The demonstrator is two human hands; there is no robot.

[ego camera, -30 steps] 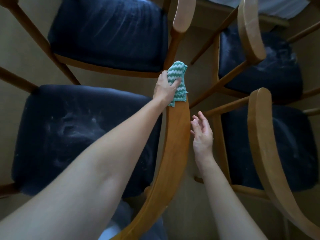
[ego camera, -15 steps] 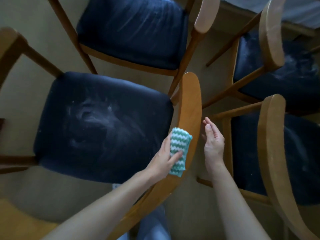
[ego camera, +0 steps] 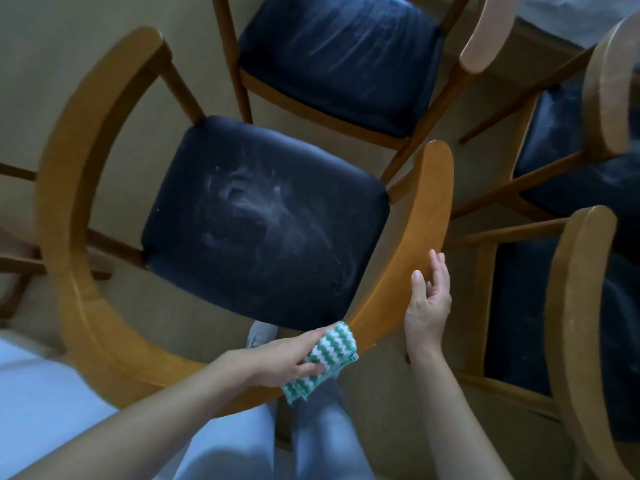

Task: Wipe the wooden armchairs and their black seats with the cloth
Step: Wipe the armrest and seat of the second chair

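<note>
Left hand [ego camera: 277,358] grips the cloth [ego camera: 325,358], lying crosswise over the armchair rail [ego camera: 408,244]; right hand [ego camera: 427,306] fingers loose.

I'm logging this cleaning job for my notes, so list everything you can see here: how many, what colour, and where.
wooden armchairs: four, honey-brown; one in the middle, one above it, two at the right
seats: four, black with whitish streaks; one in each armchair
cloth: one, green and white zigzag; on the middle armchair's curved rail, at its near bend
floor: beige; under the armchairs
trousers: one pair, pale blue; bottom centre
left hand: one; grips the cloth against the rail
right hand: one; fingers straight, beside the rail's outer edge
</note>
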